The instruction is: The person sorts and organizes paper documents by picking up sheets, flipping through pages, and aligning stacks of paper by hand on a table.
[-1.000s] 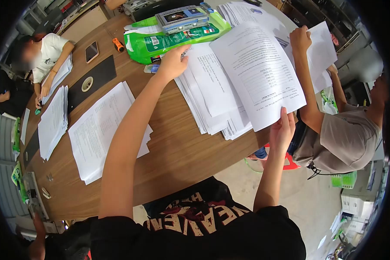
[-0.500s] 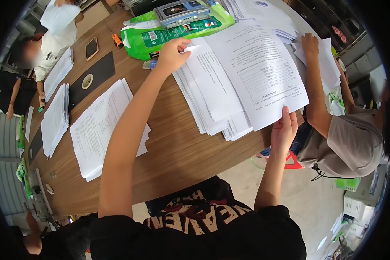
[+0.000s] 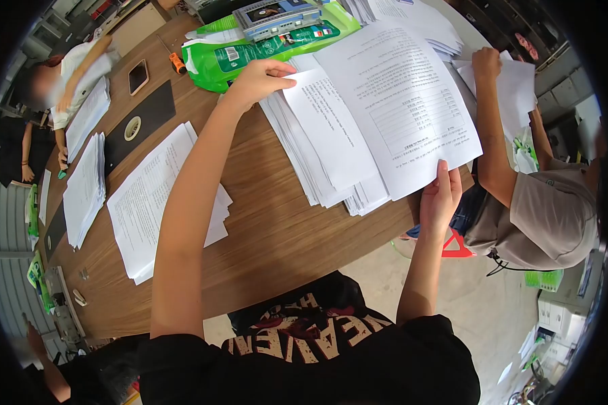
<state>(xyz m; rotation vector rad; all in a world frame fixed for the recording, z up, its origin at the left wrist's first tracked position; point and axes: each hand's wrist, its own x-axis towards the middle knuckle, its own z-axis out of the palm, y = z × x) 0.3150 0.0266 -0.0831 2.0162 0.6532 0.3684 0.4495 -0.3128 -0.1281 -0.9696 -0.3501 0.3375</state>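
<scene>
In the head view, my left hand (image 3: 260, 82) pinches the top left corner of a short-text printed sheet (image 3: 327, 128), lifting it a little off a paper stack (image 3: 294, 158). My right hand (image 3: 442, 196) grips the near edge of another printed sheet (image 3: 402, 101) that carries a small table, thumb on top and fingers underneath. This second sheet slopes over the stack's right part and sticks out past the table edge. A second stack (image 3: 368, 196) shows partly from beneath it.
Paper piles (image 3: 148, 196) lie left on the wooden table (image 3: 270, 263). A phone (image 3: 138, 77), tape roll (image 3: 133, 128), orange-handled screwdriver (image 3: 177, 63) and green wipes pack (image 3: 216, 61) with a device on top sit farther back. A co-worker's arm (image 3: 496, 128) holds papers at right.
My left hand has shifted slightly left with the sheet corner, and the sheet's edge lifts more. The person at far left no longer holds a paper up. The co-worker at right has raised a sheet.
</scene>
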